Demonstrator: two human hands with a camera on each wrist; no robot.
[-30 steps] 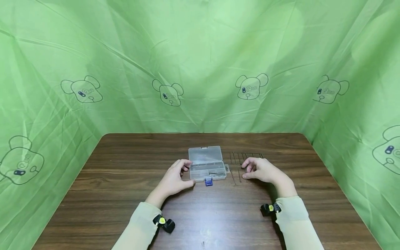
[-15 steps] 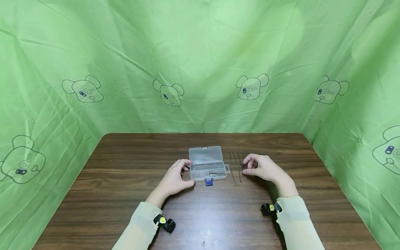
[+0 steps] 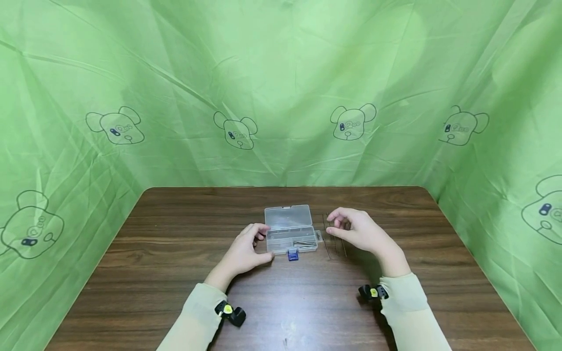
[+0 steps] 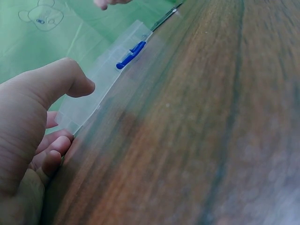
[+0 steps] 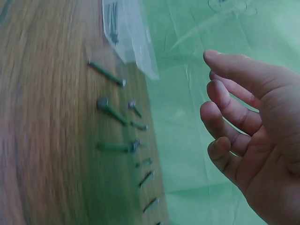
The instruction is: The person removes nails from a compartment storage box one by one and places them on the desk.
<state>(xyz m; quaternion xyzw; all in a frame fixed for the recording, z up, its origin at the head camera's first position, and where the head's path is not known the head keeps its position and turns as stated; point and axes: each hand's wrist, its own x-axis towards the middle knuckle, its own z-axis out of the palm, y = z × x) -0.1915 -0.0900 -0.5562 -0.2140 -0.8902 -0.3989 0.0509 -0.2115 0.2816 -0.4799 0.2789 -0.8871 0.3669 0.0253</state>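
1. A person sat at a dark wood-grain worktop [image 3: 175, 273] with green printed cloth [image 3: 281, 87] hung behind and to both sides; only the forearms and hands showed.

2. A small clear plastic box [image 3: 291, 234] stood near the middle of the worktop, closer to its far edge, with its lid tipped up and back; a few thin metal nails lay inside along the near wall, and a blue latch [image 3: 292, 255] jutted from the front.

3. The left hand [image 3: 245, 251] rested on the worktop at the box's left end, thumb and curled fingers touching its corner; it seemed placed there to steady the light box.

4. In the left wrist view the thumb [image 4: 56, 82] lay over the box's edge with the fingers tucked beneath.

5. The right hand [image 3: 356, 229] hovered just right of the box, above a row of long nails [image 3: 335, 241] laid side by side on the worktop; the row ran toward the right edge, each nail apart from the next, probably so that single ones could be taken.

6. In the right wrist view the fingers [image 5: 225, 98] were loosely bent and held nothing that could be seen; the nails [image 5: 117, 131] lay below them, untouched.
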